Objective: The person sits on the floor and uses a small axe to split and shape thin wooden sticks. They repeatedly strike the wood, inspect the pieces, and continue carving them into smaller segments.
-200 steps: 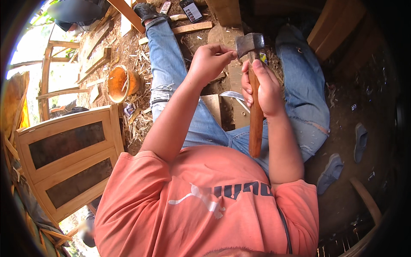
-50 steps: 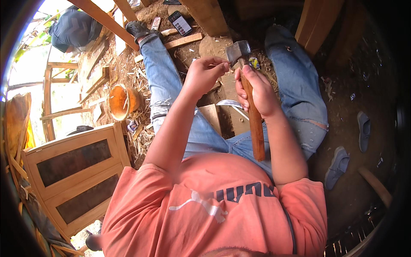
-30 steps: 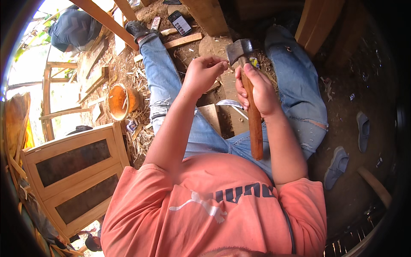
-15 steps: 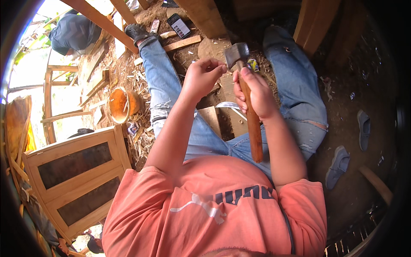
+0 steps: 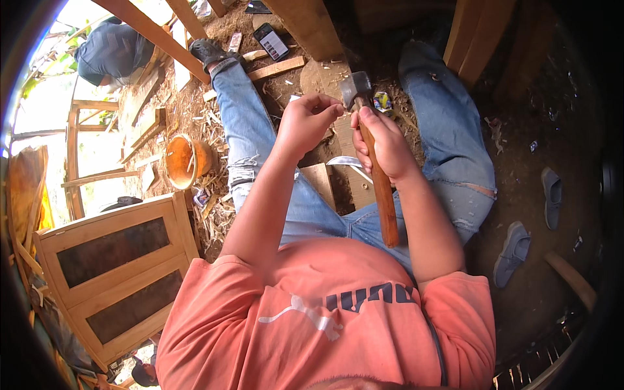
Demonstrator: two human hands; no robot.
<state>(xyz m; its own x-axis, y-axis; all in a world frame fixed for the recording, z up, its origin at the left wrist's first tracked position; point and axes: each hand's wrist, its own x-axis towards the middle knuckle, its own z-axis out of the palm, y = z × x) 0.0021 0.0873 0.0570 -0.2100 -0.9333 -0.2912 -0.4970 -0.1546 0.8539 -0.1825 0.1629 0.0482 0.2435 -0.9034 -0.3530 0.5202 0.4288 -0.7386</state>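
My right hand (image 5: pixel 389 146) is wrapped round the wooden handle of a hammer (image 5: pixel 387 211), gripping it high up near the blocky metal head. The handle's lower end points back toward my lap. To the left of the hammer head, my left hand (image 5: pixel 307 123) is closed, thumb and forefinger pinched together. Whatever sits in that pinch, if anything, is too small to make out. Below both hands, between my legs, lies a wooden board (image 5: pixel 351 140), partly hidden by my right hand. A pale curved strip (image 5: pixel 348 160) rests near it.
An orange bucket (image 5: pixel 185 161) stands left of my leg among wood shavings. A phone (image 5: pixel 271 42) and offcuts (image 5: pixel 278 67) lie ahead. At lower left is a panelled wooden frame (image 5: pixel 123 266); grey shoes (image 5: pixel 511 255) lie right. Another person (image 5: pixel 114 52) bends over at far left.
The hammer head has tilted slightly left and come a little nearer, with my right hand still round the handle. My left hand has barely moved and keeps its pinch.
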